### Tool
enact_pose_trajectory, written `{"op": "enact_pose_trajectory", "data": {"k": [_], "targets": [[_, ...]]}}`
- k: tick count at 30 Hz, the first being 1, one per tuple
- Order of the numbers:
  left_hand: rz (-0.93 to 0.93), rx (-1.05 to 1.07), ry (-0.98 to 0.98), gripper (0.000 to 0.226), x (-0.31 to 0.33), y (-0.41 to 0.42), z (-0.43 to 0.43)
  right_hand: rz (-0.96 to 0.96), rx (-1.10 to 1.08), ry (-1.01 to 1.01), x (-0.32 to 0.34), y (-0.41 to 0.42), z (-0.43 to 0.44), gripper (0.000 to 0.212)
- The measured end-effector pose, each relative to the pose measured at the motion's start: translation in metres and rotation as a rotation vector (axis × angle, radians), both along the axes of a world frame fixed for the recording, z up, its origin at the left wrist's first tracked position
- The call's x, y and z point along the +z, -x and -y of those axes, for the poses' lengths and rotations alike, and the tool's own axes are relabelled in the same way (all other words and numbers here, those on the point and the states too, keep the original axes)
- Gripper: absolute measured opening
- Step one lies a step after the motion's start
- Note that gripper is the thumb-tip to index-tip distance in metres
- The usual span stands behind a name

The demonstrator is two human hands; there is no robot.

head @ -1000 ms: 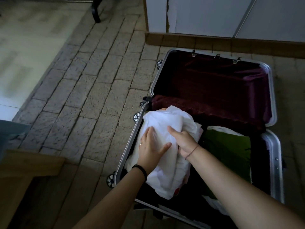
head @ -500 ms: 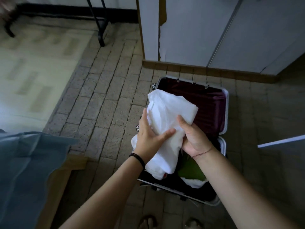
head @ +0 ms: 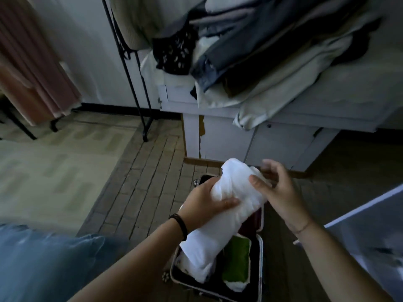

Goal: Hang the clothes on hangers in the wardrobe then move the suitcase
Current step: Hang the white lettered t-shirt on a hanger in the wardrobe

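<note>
A folded white garment (head: 226, 205) is held up in front of me, well above the open suitcase (head: 260, 256) on the floor. My left hand (head: 205, 203) grips its middle from the left, thumb across the cloth. My right hand (head: 277, 190) pinches its upper right edge between thumb and fingers. Inside the suitcase lies a green garment (head: 236, 260) on other white cloth, with dark lining around it.
A white cabinet (head: 283, 114) straight ahead carries a heap of clothes (head: 250, 51). A black metal clothes rack (head: 133, 83) stands left of it, pink fabric (head: 37, 68) hanging at far left. Brick-pattern floor (head: 141, 171) lies below. Blue cloth (head: 43, 264) is at lower left.
Both hands lifted the white garment out of the suitcase and raised it. My view rose from the suitcase to the cabinet and rack. My right hand shifted to the garment's upper edge.
</note>
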State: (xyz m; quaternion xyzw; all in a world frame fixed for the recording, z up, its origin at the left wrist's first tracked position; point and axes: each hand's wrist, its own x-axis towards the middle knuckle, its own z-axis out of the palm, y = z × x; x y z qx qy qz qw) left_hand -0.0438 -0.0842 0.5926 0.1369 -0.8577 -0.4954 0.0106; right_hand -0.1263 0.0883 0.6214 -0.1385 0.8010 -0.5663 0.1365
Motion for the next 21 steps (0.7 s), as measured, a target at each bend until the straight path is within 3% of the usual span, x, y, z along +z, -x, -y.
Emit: {"op": "enact_pose_trajectory", "data": {"k": [3, 5, 7, 12, 15, 18, 21], "targets": [[-0.082, -0.135, 0.147, 0.047, 0.057, -0.004, -0.011, -0.122, 0.203, -0.21, 0.068, 0.001, -0.004, 0.066], [-0.154, -0.196, 0.26, 0.058, 0.088, -0.008, -0.021, -0.126, 0.265, -0.289, 0.104, -0.008, -0.006, 0.047], [-0.211, -0.22, 0.374, 0.064, 0.108, -0.009, -0.028, -0.169, 0.246, -0.272, 0.122, -0.014, -0.007, 0.032], [-0.278, -0.275, 0.497, 0.074, 0.144, -0.019, -0.038, -0.321, 0.077, -0.121, 0.146, -0.034, -0.021, 0.021], [-0.228, -0.245, 0.438, 0.066, 0.152, -0.023, -0.03, -0.359, -0.048, -0.048, 0.157, -0.04, -0.028, 0.021], [-0.153, -0.244, 0.455, 0.034, 0.158, -0.027, -0.013, -0.391, -0.117, 0.038, 0.171, -0.041, -0.037, 0.008], [-0.086, -0.285, 0.408, 0.033, 0.163, -0.028, 0.001, -0.418, -0.133, 0.038, 0.178, -0.039, -0.041, 0.009]]}}
